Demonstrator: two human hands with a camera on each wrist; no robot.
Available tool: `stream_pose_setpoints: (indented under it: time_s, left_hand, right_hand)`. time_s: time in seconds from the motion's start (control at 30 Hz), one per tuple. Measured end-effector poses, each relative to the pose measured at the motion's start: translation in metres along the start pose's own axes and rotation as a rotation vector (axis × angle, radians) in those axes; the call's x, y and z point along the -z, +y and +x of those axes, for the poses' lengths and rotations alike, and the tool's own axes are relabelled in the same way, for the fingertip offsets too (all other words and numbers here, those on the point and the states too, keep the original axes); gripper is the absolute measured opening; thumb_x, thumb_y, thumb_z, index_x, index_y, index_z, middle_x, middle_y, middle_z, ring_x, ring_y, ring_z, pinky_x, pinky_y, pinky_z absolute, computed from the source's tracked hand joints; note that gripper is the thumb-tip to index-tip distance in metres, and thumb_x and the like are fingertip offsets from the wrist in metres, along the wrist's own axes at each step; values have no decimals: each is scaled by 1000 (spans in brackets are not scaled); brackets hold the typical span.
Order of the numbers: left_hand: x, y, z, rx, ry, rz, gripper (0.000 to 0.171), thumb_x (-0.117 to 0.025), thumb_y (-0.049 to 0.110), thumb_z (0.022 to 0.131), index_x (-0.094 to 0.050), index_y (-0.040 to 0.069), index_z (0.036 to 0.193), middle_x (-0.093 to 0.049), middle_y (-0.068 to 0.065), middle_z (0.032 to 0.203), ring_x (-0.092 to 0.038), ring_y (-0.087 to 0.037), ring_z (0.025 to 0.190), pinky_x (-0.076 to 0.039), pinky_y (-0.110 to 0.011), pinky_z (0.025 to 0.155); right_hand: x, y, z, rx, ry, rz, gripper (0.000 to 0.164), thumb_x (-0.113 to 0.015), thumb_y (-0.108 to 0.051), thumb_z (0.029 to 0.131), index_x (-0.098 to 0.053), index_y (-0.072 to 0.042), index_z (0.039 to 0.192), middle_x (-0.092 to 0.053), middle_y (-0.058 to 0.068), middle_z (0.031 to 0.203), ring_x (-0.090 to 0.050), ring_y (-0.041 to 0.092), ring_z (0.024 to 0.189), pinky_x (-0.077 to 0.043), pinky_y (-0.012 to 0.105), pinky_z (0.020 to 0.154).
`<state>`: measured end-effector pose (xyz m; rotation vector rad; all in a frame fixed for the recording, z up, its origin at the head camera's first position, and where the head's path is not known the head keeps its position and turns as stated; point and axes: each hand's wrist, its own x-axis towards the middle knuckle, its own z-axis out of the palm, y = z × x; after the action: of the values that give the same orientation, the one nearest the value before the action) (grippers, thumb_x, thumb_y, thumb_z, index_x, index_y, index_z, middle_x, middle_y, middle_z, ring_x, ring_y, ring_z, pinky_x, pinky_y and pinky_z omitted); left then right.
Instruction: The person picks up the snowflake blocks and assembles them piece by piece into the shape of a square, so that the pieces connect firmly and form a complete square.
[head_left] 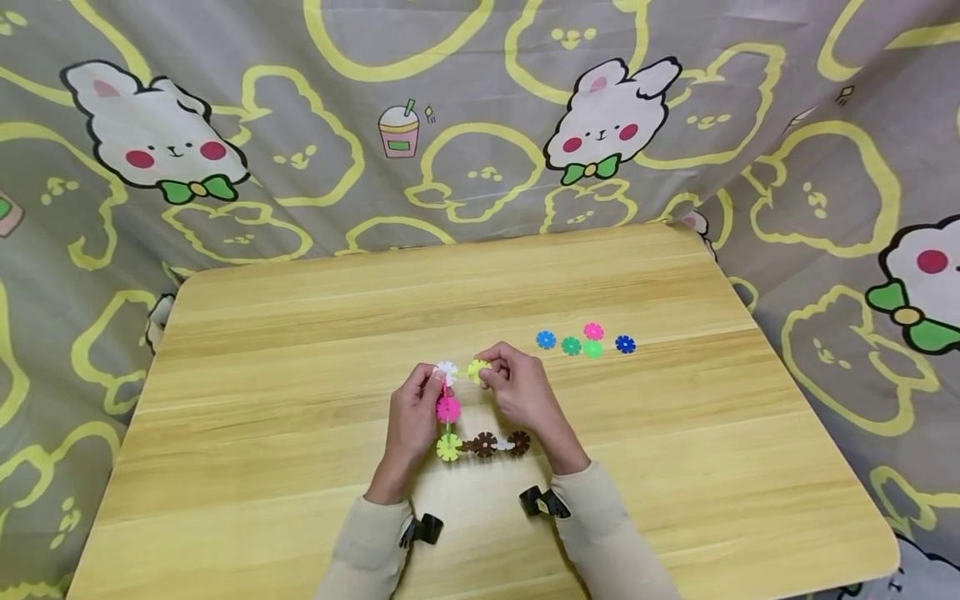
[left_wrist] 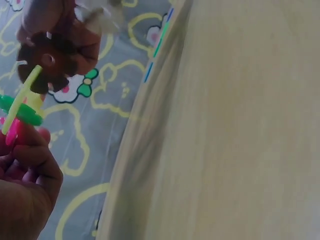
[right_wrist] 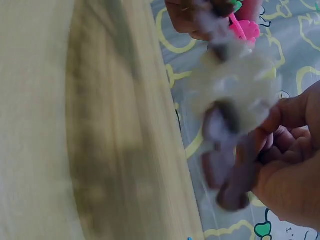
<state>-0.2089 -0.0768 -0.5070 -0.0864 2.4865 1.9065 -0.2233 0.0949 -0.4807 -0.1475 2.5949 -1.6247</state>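
Notched plastic snowflake discs are joined into a bent chain above the table. My left hand [head_left: 408,421] grips the chain's upper left corner, its thumb on a white disc [head_left: 447,371]. A yellow disc [head_left: 476,372] beside it is pinched between the thumb and fingers of my right hand [head_left: 525,390]. Below the left thumb hang a pink disc [head_left: 448,409], a thin green one [left_wrist: 29,114] seen edge-on, and another yellow disc [head_left: 449,448]. From there brown discs [head_left: 485,444] and a white one [head_left: 504,445] run rightward. Close to the right wrist camera the brown and white discs look blurred.
Several loose discs lie flat at the right back of the table [head_left: 315,350], including a light blue disc [head_left: 546,340], a pink disc [head_left: 593,332] and a dark blue disc [head_left: 625,344]. A patterned curtain [head_left: 465,92] hangs behind the table and along its sides.
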Motion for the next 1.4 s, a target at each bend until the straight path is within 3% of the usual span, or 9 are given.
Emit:
stream_pose_setpoints:
  time_s: [0.33, 0.47, 0.57, 0.67, 0.8, 1.03, 1.13, 1.33, 1.4]
  left_hand:
    - [0, 1, -1, -24, 33, -21, 20, -48, 23, 102, -60, 10, 92, -64, -10, 79, -54, -11, 60, -43, -21, 53]
    - [0, -1, -1, -61, 35, 3, 19, -46, 23, 103, -60, 10, 101, -64, -11, 83, -54, -12, 64, -45, -22, 58]
    - [0, -1, -1, -94, 6, 9, 20, -46, 24, 103, -57, 13, 115, -65, -13, 88, -55, -12, 66, -47, -24, 60]
    - [0, 0, -1, -134, -56, 11, 27, -49, 23, 102, -50, 17, 128, -63, -13, 80, -55, -12, 58, -47, -26, 53]
    - [-2, 2, -2, -201, -116, 69, 41, -55, 25, 99, -43, 21, 138, -49, -6, 64, -42, -8, 47, -40, -25, 43]
    - [-5, 2, 0, -297, -50, 139, 32, -60, 25, 96, -58, 17, 127, -56, -2, 96, -39, -8, 57, -38, -22, 50]
    - [-5, 1, 0, -314, -28, 127, 26, -61, 24, 96, -63, 19, 121, -57, -3, 92, -40, -10, 59, -36, -21, 51]
    - [-4, 3, -1, -266, -1, 74, 25, -62, 21, 95, -65, 17, 120, -60, -5, 100, -37, -9, 58, -33, -20, 51]
    - [-1, 14, -5, -246, 5, 70, 26, -62, 17, 95, -64, 12, 120, -60, -7, 100, -36, -7, 57, -33, -20, 52]
  right_hand:
    - [1, -1, 1, 17, -35, 38, 22, -61, -7, 94, -65, -11, 115, -66, 8, 79, -63, 36, 75, -47, 22, 58]
    - [3, -1, 2, 7, -46, 42, 25, -58, -7, 95, -64, -11, 120, -66, 7, 80, -63, 36, 76, -44, 23, 57]
    - [4, -2, 2, 2, -42, 52, 25, -58, -7, 95, -64, -11, 119, -67, 6, 81, -64, 36, 76, -44, 23, 58]
    - [4, -4, 2, 8, -38, 68, 21, -60, -7, 95, -63, -11, 116, -69, 4, 81, -65, 36, 77, -46, 24, 62]
    - [3, -7, 1, 17, -42, 73, 18, -61, -8, 94, -63, -10, 111, -69, 1, 79, -66, 35, 77, -47, 26, 65]
    - [1, -11, -3, 28, -67, 53, 15, -61, -9, 94, -62, -11, 109, -69, 2, 78, -61, 36, 69, -44, 24, 60]
    - [2, -12, -4, 43, -82, 49, 16, -61, -11, 94, -62, -13, 110, -69, 3, 79, -59, 30, 63, -44, 25, 58]
    - [12, -4, -1, 5, -97, 44, 23, -61, -26, 96, -62, -15, 115, -69, 4, 85, -60, 34, 72, -45, 25, 58]
    - [20, 2, 1, -17, -70, 22, 27, -61, -28, 95, -62, -13, 118, -69, 7, 89, -61, 37, 80, -48, 26, 62]
